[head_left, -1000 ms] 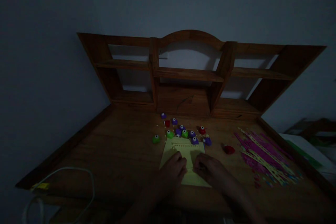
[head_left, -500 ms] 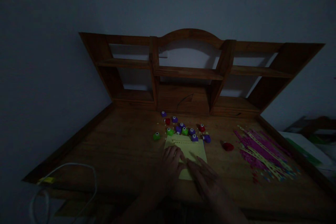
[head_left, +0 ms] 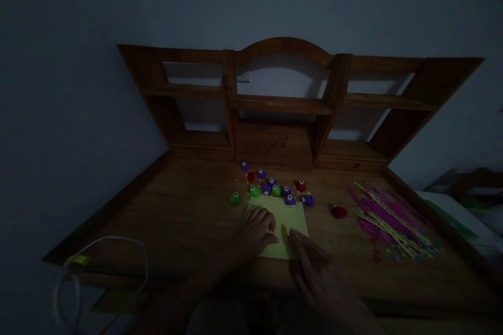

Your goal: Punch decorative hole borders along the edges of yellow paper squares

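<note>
A yellow sheet (head_left: pixel 281 220), with a row of holes along its top edge, lies on the wooden desk in front of me. My left hand (head_left: pixel 257 231) rests on its left part, fingers bent and thumb held apart, with nothing visible in it. Over the lower right corner of the sheet is my right hand (head_left: pixel 314 264), fingers stretched out, the fingertips touching or just above the paper. Just beyond the sheet's top edge sit several small one-eyed toys, among them a green toy (head_left: pixel 254 191), a purple toy (head_left: pixel 290 199) and a red toy (head_left: pixel 301 185).
A wooden shelf unit (head_left: pixel 281 104) stands at the back of the desk. To the right lies a pile of pink strips (head_left: pixel 383 214) with yellow strips (head_left: pixel 389 227) on top. One red piece (head_left: pixel 339 212) lies nearer. A white cable (head_left: pixel 118 238) loops at the left edge.
My hands have moved apart: the right hand went down and to the right, while the left stayed on the sheet. More of the sheet's middle shows. The view has tilted slightly.
</note>
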